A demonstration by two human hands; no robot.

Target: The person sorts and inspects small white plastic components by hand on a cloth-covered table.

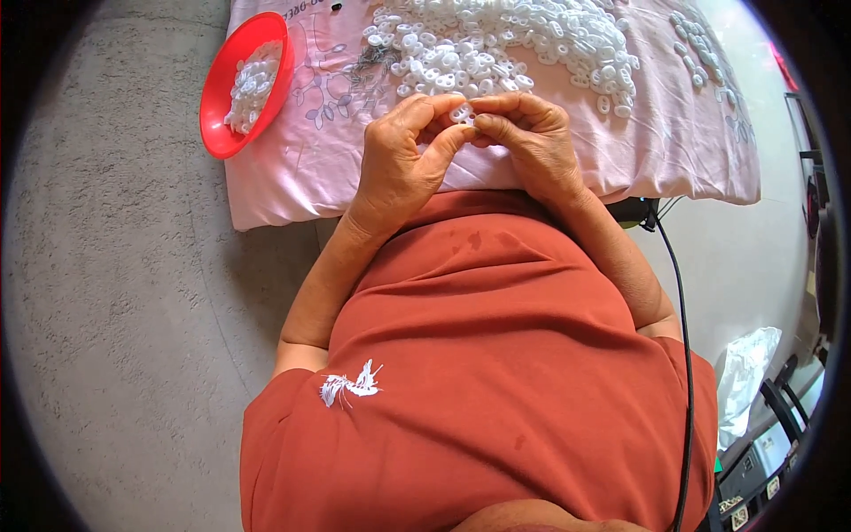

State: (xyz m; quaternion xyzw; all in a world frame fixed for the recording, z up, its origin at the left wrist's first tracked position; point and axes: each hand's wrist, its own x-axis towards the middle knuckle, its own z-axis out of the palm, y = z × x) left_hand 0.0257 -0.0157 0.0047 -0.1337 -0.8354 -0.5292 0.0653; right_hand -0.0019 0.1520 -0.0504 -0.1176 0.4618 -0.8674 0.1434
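White plastic piece (461, 113), small and ring-like, is pinched between the fingers of the left hand (403, 164) and the right hand (532, 142), both sets closed on it just above the near edge of a pink cloth-covered surface (301, 168). Directly beyond the hands lies a loose heap of like white pieces (505, 40). A red bowl (215, 106) with more pieces rests at the cloth's left end.

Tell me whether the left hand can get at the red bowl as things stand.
Probably yes: the left hand pinches a small white piece with the right hand, but only bare pink cloth lies toward the red bowl.
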